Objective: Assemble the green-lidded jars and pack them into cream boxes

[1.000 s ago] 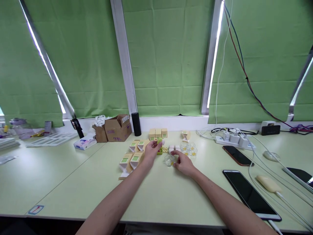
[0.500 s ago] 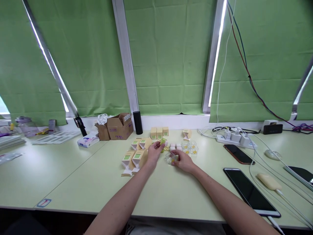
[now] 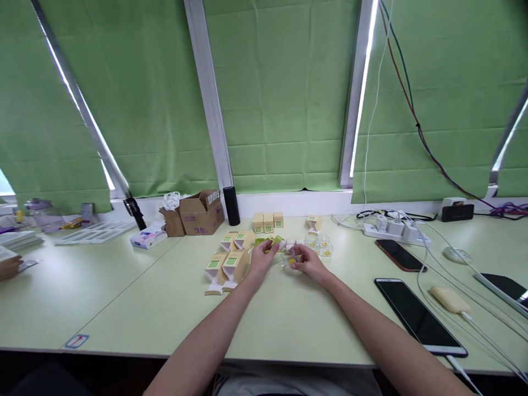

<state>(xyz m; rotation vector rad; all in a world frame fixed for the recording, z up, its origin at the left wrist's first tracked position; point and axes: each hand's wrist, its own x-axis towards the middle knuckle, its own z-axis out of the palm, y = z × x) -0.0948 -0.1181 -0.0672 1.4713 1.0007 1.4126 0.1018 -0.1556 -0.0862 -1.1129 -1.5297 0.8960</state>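
Near the middle of the pale green table (image 3: 124,286), the left hand (image 3: 260,258) pinches a small green piece (image 3: 276,240) in its grip, while the right hand (image 3: 307,262) has its grip closed around a small clear jar (image 3: 290,260) with something yellow inside, held just beside the green piece. Just left of the jar lie opened tan cartons (image 3: 226,265) with green labels, partly under the left forearm's line; behind the jar stand three closed small tan boxes (image 3: 268,222), and just right of it more clear jars (image 3: 319,246). Farther left of the jar sits a brown cardboard box (image 3: 201,212) and a black cylinder (image 3: 231,205). Well right of the jar lie two phones (image 3: 418,316), a white power strip (image 3: 396,231) and trailing cables. At the far left edge another person's hand (image 3: 9,267) shows.
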